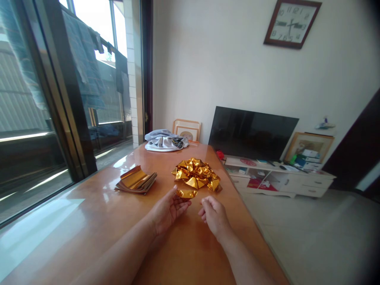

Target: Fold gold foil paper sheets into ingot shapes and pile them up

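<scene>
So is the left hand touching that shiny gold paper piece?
Touching: the head view shows the left hand pinching the folded gold piece at its fingertips.
</scene>
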`<move>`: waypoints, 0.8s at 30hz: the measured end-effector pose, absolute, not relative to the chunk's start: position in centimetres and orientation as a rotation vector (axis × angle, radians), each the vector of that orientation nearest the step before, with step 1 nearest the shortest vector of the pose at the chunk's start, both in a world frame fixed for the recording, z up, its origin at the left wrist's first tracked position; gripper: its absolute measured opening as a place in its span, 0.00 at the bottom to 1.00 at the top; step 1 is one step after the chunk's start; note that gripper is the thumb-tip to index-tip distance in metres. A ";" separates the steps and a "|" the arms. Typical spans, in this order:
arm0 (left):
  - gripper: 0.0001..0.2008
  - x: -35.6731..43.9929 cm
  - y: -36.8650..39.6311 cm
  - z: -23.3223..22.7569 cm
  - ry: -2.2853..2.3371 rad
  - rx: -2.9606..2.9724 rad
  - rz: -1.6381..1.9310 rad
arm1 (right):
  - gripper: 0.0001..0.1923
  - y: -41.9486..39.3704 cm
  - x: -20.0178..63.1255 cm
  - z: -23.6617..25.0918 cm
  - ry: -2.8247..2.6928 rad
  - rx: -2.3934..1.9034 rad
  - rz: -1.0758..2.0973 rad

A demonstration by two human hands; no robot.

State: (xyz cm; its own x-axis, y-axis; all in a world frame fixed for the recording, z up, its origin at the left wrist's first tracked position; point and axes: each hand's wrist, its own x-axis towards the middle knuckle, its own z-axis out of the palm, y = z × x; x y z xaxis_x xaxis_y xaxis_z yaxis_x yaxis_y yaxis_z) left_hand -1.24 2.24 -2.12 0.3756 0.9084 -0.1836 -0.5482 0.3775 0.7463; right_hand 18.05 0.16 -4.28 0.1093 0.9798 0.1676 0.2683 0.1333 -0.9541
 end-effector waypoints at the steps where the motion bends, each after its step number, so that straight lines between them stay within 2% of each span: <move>1: 0.18 -1.2 2.2 -2.1 0.656 0.649 1.029 | 0.18 0.3 18.1 -4.4 -1.373 -1.350 0.854; 6: 0.09 -1.2 2.2 -2.7 0.700 0.688 1.092 | 0.18 0.6 18.1 -4.9 -1.494 -1.391 0.705; 15: 0.14 -1.6 3.0 -2.4 0.800 0.732 1.213 | 0.17 0.4 17.7 -4.7 -1.589 -1.337 0.700; 24: 0.10 -2.1 4.9 -2.2 0.949 0.755 1.303 | 0.16 0.9 17.9 -5.5 -1.646 -1.347 0.625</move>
